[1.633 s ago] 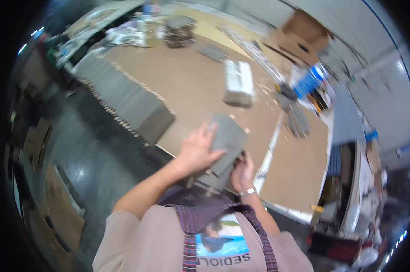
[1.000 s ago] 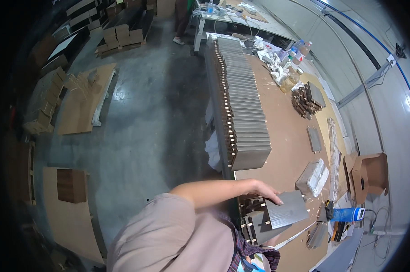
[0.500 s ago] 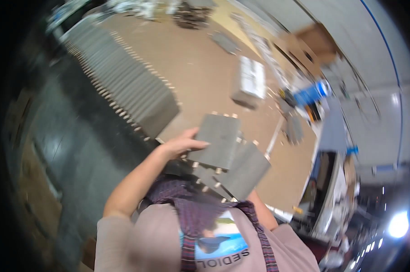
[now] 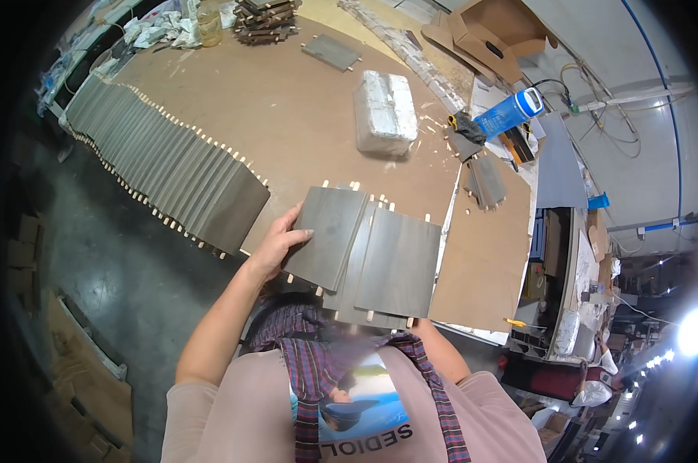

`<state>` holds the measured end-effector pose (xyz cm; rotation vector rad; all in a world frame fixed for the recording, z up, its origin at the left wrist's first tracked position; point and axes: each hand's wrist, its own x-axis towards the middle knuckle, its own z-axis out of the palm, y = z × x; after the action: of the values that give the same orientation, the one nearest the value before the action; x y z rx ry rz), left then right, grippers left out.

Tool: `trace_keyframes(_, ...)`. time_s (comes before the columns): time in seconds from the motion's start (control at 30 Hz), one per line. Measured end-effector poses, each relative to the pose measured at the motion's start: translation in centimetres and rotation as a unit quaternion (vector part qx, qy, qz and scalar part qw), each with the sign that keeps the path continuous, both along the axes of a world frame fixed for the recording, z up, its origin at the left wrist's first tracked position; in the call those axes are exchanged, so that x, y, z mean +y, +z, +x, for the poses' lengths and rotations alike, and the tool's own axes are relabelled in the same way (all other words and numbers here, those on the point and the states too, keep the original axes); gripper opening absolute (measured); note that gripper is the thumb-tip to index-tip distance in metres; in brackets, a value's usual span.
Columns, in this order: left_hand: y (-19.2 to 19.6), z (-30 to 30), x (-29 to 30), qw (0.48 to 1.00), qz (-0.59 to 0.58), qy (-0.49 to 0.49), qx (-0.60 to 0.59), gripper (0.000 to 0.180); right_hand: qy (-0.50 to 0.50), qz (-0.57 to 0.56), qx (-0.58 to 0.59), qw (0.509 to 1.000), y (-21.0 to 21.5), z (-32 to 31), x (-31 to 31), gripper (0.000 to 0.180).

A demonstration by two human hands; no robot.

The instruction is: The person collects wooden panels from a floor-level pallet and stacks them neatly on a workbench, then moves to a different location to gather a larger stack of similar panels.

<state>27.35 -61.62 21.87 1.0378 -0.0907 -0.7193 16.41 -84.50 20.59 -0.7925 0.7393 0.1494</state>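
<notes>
In front of my body is a small fan of flat grey wood-grain panels with pale dowels poking out of their ends. My left hand [image 4: 276, 243] grips the left edge of the leftmost panel [image 4: 330, 231], thumb on its face and fingers around the edge. Another panel [image 4: 399, 262] lies to the right, overlapping others between the two. The fan hides my right hand; just its forearm [image 4: 444, 351] shows below the lower right corner. To the left, a long row of similar dowelled panels [image 4: 171, 162] leans along the edge of the table [image 4: 295, 116].
A plastic-wrapped white block [image 4: 386, 114] stands mid-table. Farther back are a single panel [image 4: 332, 52] and a pile of dark pieces [image 4: 266, 19]. At right lie a blue canister [image 4: 507, 116], small grey pieces [image 4: 488, 181], a yellow-handled tool [image 4: 515, 322] and an open cardboard box [image 4: 495, 35].
The fanned panels have turned more upright and spread apart, with the right-hand ones shifted left. My left hand stays on the leftmost panel, moved slightly left. The whole view has shifted and sharpened.
</notes>
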Motion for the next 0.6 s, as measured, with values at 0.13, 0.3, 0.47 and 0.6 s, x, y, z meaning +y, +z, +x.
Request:
trace_keyframes(0.13,-1.8,2.1,1.5,0.956,0.190,0.018,-0.222,0.057,0.003,-0.004,0.012,1.000,-0.8,0.6,0.3,0.039)
trace_keyframes(0.3,-3.4,1.8,2.3,0.913,0.299,0.058,-0.271,0.052,0.012,-0.017,0.032,0.999,-1.9,1.1,0.6,0.038)
trace_keyframes(0.47,-3.0,1.3,2.6,0.935,0.281,0.016,-0.217,0.058,0.008,-0.041,0.015,0.999,-2.4,1.5,1.3,0.037)
trace_keyframes(0.6,-1.3,2.8,3.8,0.966,0.226,-0.027,-0.123,0.047,0.010,-0.079,0.038,0.996,0.0,3.0,2.6,0.039)
